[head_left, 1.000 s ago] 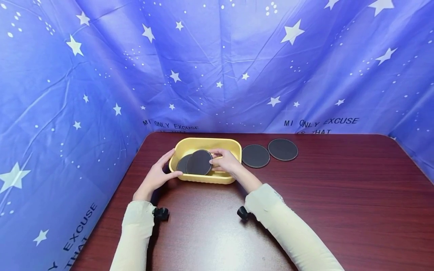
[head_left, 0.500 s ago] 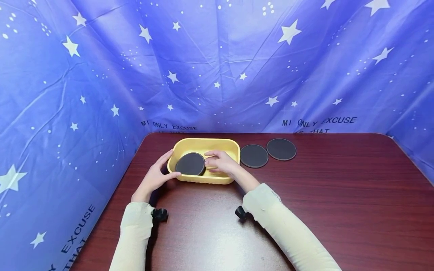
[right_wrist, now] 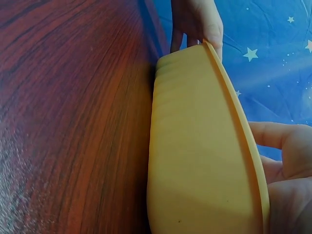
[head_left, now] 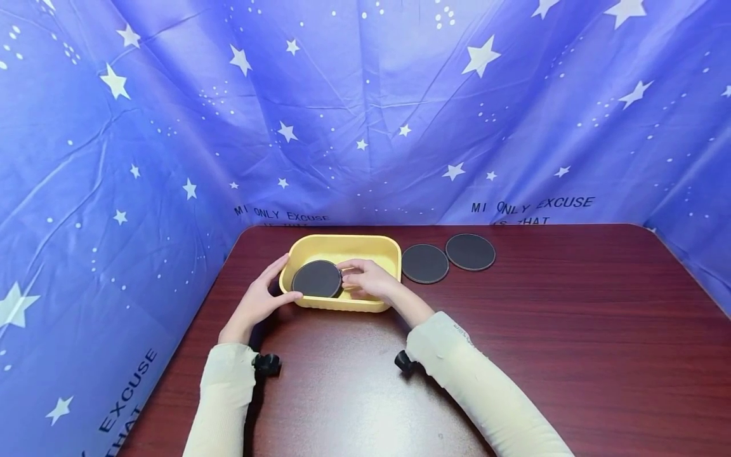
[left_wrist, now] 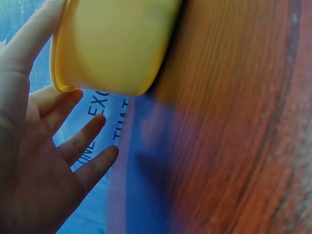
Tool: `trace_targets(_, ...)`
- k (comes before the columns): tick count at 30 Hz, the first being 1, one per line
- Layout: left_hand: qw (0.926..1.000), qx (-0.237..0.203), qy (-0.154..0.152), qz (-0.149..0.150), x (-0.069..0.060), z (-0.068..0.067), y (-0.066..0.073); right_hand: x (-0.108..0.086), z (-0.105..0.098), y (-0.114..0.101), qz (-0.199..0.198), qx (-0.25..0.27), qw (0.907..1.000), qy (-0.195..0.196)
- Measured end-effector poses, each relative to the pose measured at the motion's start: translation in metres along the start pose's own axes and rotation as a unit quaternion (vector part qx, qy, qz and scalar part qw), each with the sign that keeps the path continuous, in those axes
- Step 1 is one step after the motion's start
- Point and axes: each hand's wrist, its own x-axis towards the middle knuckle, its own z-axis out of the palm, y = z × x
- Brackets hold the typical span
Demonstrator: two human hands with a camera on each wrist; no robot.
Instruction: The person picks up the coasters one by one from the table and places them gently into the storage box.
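In the head view, a yellow box stands on the table. The left hand holds its left end, thumb on the front rim and fingers at the left side; in the left wrist view, the other fingers of this hand spread below the box. A round black coaster lies in the box's left part. Reaching into the box, the right hand has its fingertips at the coaster's right edge. Whether they touch it is hard to tell. The box wall hides its fingertips in the right wrist view.
Right of the box, two more black coasters lie side by side on the dark red wooden table. A blue curtain with white stars hangs behind and at the sides.
The coaster that the right hand held tilted has been lowered over the other one to the left and lies flat. The right fingers have loosened at its edge. The left hand stays on the box.
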Motion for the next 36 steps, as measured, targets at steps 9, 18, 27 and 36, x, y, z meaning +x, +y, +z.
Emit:
trace_targets(9,0.9999,0.005,0.006,0.014,0.005,-0.001,-0.016,-0.002,0.0,0.002,-0.087,0.024,0.9957,0.023)
trace_targets(18,0.9999,0.004,0.007,0.014,0.003,0.0,-0.014,-0.009,-0.004,0.002,-0.153,0.008,0.9868,0.054)
trace_targets(27,0.9999,0.001,0.008,0.014,0.003,-0.001,-0.014,-0.03,-0.016,-0.007,-0.169,-0.012,0.9845,0.045)
trace_targets(36,0.9992,0.026,0.012,0.026,0.004,0.0,-0.014,-0.047,-0.041,-0.01,-0.183,-0.028,0.9808,0.061)
